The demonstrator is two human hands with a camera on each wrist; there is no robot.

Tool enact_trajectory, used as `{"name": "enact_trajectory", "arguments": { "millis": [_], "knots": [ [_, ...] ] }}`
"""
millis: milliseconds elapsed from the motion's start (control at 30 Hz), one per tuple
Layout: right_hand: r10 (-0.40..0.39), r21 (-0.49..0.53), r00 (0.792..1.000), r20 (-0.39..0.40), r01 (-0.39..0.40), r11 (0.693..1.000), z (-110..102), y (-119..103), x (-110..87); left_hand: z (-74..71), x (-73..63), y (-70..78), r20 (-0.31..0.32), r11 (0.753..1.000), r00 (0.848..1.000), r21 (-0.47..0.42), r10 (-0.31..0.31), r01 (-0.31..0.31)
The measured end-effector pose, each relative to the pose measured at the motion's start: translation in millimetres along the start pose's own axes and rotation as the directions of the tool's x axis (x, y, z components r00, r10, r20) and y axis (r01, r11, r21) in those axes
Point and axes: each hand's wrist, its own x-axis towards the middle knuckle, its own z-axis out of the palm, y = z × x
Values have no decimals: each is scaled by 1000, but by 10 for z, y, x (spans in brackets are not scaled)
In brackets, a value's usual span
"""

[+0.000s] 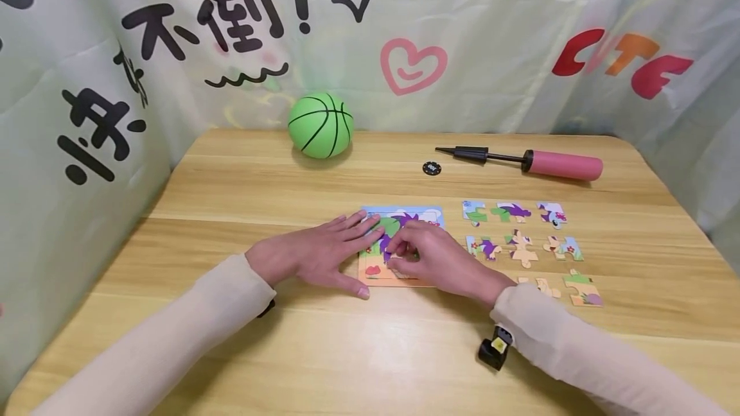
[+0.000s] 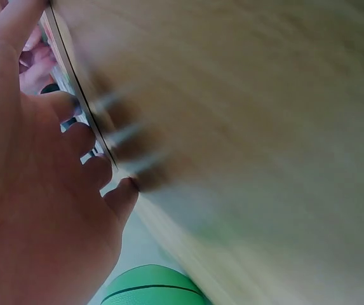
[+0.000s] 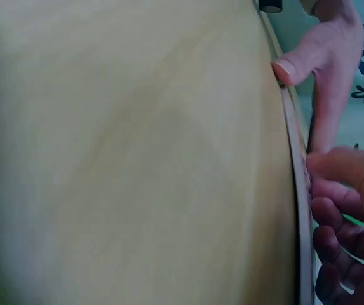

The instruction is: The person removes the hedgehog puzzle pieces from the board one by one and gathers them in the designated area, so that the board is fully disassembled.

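Note:
A colourful puzzle board (image 1: 368,281) with a cartoon animal picture lies flat on the wooden table. My left hand (image 1: 324,252) is spread over its left side, fingers straight and resting on the edge, thumb by the lower border. Over the board's middle, my right hand (image 1: 436,259) has curled fingers, thumb and fingertips pinching what looks like a puzzle piece against the surface; little of that piece shows. Both hands crowd the board in the left wrist view. In the right wrist view, the right thumb (image 3: 340,165) and fingers meet close above the board's edge.
Loose puzzle pieces (image 1: 523,249) lie in rows right of the board, some partly behind the right wrist. Farther back are a green ball (image 1: 320,126), a black round chip (image 1: 431,168) and a pink hand pump (image 1: 563,165). A printed curtain (image 1: 491,31) hangs behind.

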Motion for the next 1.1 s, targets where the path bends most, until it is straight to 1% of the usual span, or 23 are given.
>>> {"name": "enact_trajectory", "arguments": {
  "millis": [167, 300, 400, 500, 667, 800, 900, 1000, 1100],
  "knots": [
    [37, -2, 999, -8, -37, 999, 44, -20, 12, -1, 30, 11, 2, 1000, 1000, 1, 0, 0],
    [33, -18, 999, -17, -33, 999, 31, -42, -3, 0, 39, 17, 1, 1000, 1000, 0, 2, -2],
    [19, -25, 999, -39, -20, 999, -45, -40, -43, -1, 44, 23, 4, 1000, 1000, -3, 0, 0],
    [31, -28, 997, -69, -33, 999, -187, -3, -122, -2, 46, 24, 8, 1000, 1000, -12, -8, 8],
    [63, -28, 990, -129, -67, 997, -472, 143, -347, -2, 37, 20, 13, 1000, 1000, -20, -13, 13],
    [20, -57, 981, -194, -32, 998, -674, 276, -593, -1, 27, 13, 10, 1000, 1000, -25, -11, 12],
    [-18, -86, 974, -226, -1, 996, -766, 373, -791, -1, 24, 8, 8, 1000, 1000, -28, -12, 12],
    [-15, -86, 976, -215, -3, 996, -789, 467, -972, -2, 20, 7, 7, 999, 1000, -30, -13, 14],
    [29, -75, 984, -177, -43, 996, -772, 536, -1117, 1, 18, 9, 10, 999, 1000, -31, -15, 15]
  ]
}}
